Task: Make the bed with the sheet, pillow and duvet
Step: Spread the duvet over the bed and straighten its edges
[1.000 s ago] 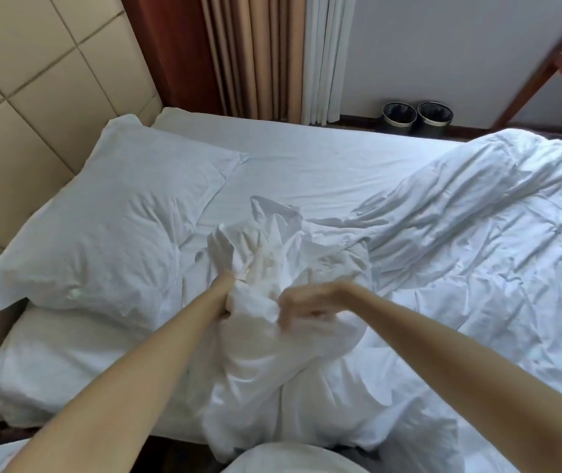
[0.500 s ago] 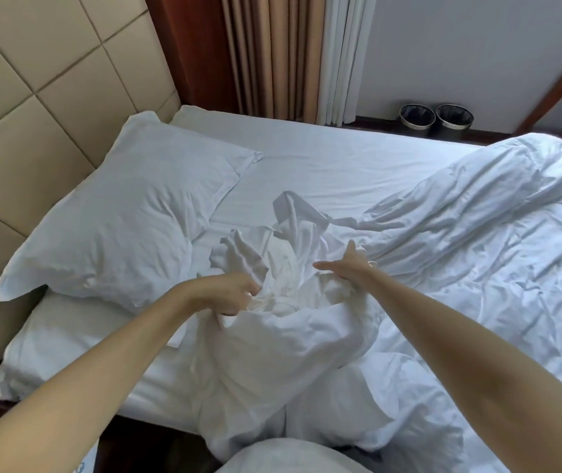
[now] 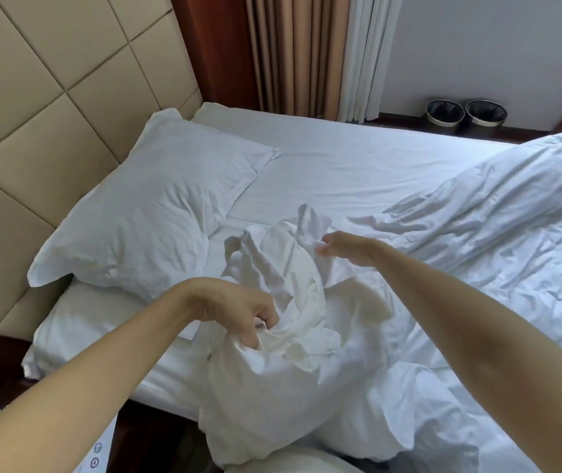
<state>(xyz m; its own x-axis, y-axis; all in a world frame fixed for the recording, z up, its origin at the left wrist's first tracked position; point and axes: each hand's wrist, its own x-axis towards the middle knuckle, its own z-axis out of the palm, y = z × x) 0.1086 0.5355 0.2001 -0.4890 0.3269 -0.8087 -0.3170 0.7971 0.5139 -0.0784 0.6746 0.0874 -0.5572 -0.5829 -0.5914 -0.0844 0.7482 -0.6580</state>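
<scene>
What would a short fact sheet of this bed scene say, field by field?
Left hand: grips the bunched white cloth, fingers curled into it
Right hand: at the cloth's upper peak; grip unclear
Pillow: lies against the headboard
Sheet: spread flat, mostly smooth
Duvet: crumpled, on the right
Background: two bins by the wall

A beige padded headboard (image 3: 51,131) is lining the left side. Tan and white curtains (image 3: 307,52) are hanging at the far wall, with two black bins (image 3: 445,115) standing to their right.
</scene>
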